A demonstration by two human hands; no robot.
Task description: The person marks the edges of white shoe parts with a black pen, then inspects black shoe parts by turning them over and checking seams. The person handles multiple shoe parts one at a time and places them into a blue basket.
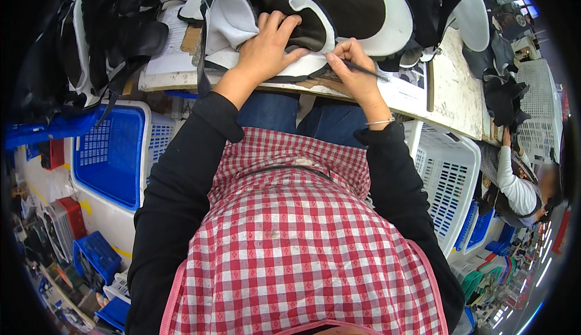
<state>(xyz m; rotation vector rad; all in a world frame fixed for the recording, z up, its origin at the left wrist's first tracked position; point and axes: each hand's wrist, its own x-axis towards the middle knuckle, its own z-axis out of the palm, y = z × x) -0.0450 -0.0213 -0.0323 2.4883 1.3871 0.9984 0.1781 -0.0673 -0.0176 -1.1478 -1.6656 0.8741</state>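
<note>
On the bench in front of me lies a black-and-white padded piece with a curved white edge, looking like part of a shoe upper. My left hand is on its near side, fingers bent over the dark inner face and thumb stretched along the white border. Pinched in my right hand is a thin dark pen-like tool. Its rear end sticks out to the right; the fingertips hide its working end, close to the white edge. Similar black-and-white pieces are heaped just beyond both hands.
The worn bench has printed sheets on it. Black pieces hang at the left. Below stand a blue basket on the left and a white basket on the right. A person is at the far right.
</note>
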